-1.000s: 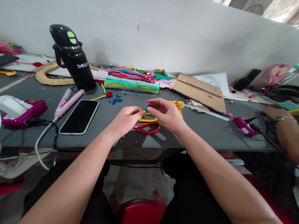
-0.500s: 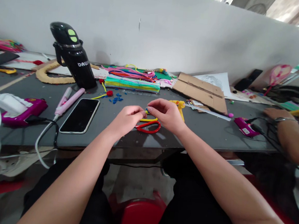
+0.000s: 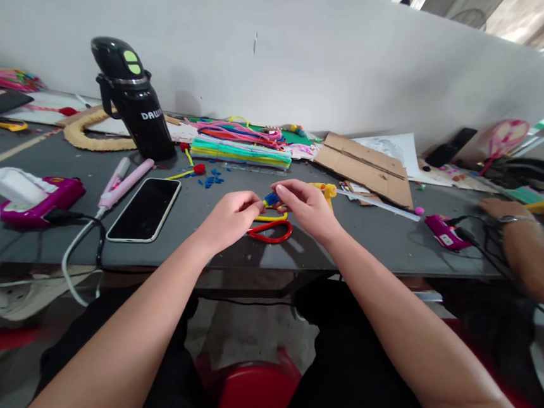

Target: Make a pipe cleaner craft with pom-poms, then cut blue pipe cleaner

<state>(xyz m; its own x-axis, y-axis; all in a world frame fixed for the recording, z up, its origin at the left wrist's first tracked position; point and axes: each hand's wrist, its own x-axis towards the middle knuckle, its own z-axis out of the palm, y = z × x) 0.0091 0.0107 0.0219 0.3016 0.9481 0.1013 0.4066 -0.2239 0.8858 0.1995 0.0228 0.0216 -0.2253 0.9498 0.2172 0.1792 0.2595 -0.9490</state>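
Note:
Over the table's front half, my left hand (image 3: pixel 236 217) is closed in a pinch on the lower left end of a small blue-and-yellow craft piece (image 3: pixel 271 199). My right hand (image 3: pixel 308 208) bends in from the other side, its thumb and fingertips closed at the blue part. Fingers cover much of the piece, so its full shape is hidden. Just beneath both hands lie a red loop handle (image 3: pixel 276 239) and a yellow loop (image 3: pixel 273 218), which look like scissor handles. A yellow glue gun (image 3: pixel 330 190) with a clear stick lies behind my right hand.
Blue scraps (image 3: pixel 212 178), a red pompom on a yellow stem (image 3: pixel 199 169) and a phone (image 3: pixel 145 211) lie to the left. Behind are a black bottle (image 3: pixel 142 107), pipe cleaners (image 3: pixel 241 152) and cardboard (image 3: pixel 365 166). Another person's arm (image 3: pixel 530 245) rests far right.
My right fingertips have lifted and shifted slightly, and more of the blue part shows between the hands. My left hand stays nearly in place.

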